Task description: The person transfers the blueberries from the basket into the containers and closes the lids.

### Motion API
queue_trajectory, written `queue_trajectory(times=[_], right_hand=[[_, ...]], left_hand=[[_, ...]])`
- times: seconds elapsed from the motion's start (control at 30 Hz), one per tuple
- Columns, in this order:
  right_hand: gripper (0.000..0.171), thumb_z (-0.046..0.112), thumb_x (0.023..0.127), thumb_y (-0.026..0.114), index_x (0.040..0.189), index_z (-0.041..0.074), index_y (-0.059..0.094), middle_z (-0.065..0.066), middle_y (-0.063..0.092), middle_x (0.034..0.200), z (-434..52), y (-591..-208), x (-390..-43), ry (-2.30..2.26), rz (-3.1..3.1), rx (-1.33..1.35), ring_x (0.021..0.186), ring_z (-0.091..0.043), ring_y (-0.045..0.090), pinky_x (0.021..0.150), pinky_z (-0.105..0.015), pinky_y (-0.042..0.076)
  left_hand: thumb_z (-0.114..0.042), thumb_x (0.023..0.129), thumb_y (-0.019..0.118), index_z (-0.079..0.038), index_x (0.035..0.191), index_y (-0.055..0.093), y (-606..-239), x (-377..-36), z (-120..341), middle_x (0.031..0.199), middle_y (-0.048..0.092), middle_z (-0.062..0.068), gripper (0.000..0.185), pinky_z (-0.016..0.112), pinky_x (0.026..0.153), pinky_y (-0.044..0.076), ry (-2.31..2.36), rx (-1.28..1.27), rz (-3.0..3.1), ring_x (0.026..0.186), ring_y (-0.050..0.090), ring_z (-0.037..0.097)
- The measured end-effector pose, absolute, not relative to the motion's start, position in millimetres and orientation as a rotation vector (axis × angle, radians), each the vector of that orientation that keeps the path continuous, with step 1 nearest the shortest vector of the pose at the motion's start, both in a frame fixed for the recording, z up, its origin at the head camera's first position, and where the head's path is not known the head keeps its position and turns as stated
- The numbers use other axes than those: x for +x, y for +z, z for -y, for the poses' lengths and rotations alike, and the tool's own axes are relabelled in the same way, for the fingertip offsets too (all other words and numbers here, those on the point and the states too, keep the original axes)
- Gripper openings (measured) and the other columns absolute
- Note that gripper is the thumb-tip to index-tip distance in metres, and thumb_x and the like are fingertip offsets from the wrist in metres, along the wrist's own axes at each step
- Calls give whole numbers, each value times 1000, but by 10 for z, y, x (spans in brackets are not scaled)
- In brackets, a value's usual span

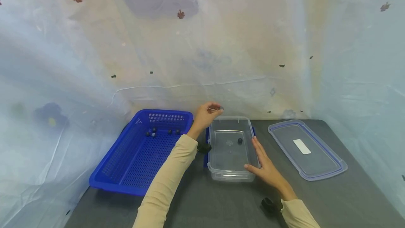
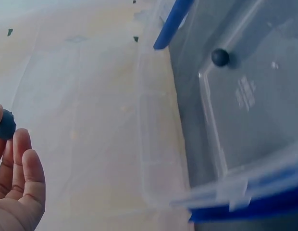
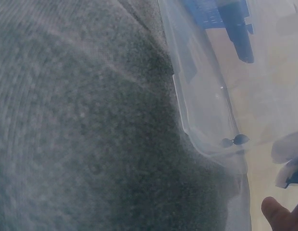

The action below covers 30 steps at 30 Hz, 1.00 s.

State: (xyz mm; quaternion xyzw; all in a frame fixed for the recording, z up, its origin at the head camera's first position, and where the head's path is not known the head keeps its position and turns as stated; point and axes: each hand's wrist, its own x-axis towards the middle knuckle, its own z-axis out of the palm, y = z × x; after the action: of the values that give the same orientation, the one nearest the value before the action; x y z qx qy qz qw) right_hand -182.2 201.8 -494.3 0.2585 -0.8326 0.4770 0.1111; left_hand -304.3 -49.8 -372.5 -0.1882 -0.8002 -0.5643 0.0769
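My left hand (image 1: pixel 205 116) pinches a blueberry (image 1: pixel 221 108) between thumb and fingertips, above the far end of a clear plastic container (image 1: pixel 229 161). In the left wrist view the held blueberry (image 2: pixel 6 126) is dark blue and round, with a ragged spot on its side. Another blueberry (image 1: pixel 240 141) lies on the container's floor, right of the middle. My right hand (image 1: pixel 267 170) is at the container's right side, fingers extended along it and thumb spread near the close corner. Only part of that hand (image 3: pixel 281 216) shows in the right wrist view.
Left of the container stands a blue perforated basket (image 1: pixel 136 164) with several blueberries (image 1: pixel 154 132) toward its far end. To the right lies a clear lid (image 1: pixel 319 164) with a blue-grey edge and a white label. A patterned plastic sheet (image 1: pixel 202 62) hangs behind the grey table (image 1: pixel 218 203).
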Motion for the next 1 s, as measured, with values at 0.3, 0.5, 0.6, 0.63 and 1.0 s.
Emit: queue_trajectory(times=[0.3, 0.5, 0.6, 0.63, 1.0], right_hand=[[94, 13, 82, 76, 154, 1, 16, -21, 7, 159, -2025, -4970, -1830, 1413, 2432, 753, 142, -44, 9, 101, -68, 20], [92, 15, 84, 74, 153, 1, 15, -19, 5, 159, -2026, -4982, -1842, 1433, 2438, 757, 141, -46, 9, 96, -71, 26], [92, 16, 85, 73, 153, -1, 14, -18, 5, 160, -2030, -4979, -1846, 1429, 2450, 749, 141, -45, 9, 96, -72, 27], [92, 16, 85, 73, 153, -1, 14, -18, 4, 160, -2031, -4978, -1848, 1430, 2450, 747, 142, -44, 8, 97, -71, 26], [95, 17, 85, 74, 156, 13, 11, -17, 4, 160, -2028, -4987, -1843, 1445, 2448, 745, 143, -40, 7, 103, -67, 20]], left_hand=[[-12, 88, 72, -1, 108, 67, -3867, -3050, 244, 98, 63, 8, 23, 31, 71, 52, -1827, -522, 2328, 89, 64, 21], [-8, 87, 72, 1, 106, 67, -3989, -3049, 113, 97, 63, 7, 22, 29, 72, 51, -1874, -487, 2325, 85, 65, 18], [-8, 86, 74, 0, 107, 68, -4042, -3042, 42, 96, 63, 5, 23, 29, 71, 50, -1876, -420, 2350, 86, 65, 17], [-8, 85, 74, 0, 107, 68, -4058, -3040, 17, 96, 63, 4, 24, 29, 71, 50, -1875, -394, 2356, 86, 65, 17], [-1, 79, 77, 1, 101, 69, -4308, -3083, -183, 91, 66, 4, 23, 28, 76, 52, -1854, -164, 2373, 87, 63, 18]])
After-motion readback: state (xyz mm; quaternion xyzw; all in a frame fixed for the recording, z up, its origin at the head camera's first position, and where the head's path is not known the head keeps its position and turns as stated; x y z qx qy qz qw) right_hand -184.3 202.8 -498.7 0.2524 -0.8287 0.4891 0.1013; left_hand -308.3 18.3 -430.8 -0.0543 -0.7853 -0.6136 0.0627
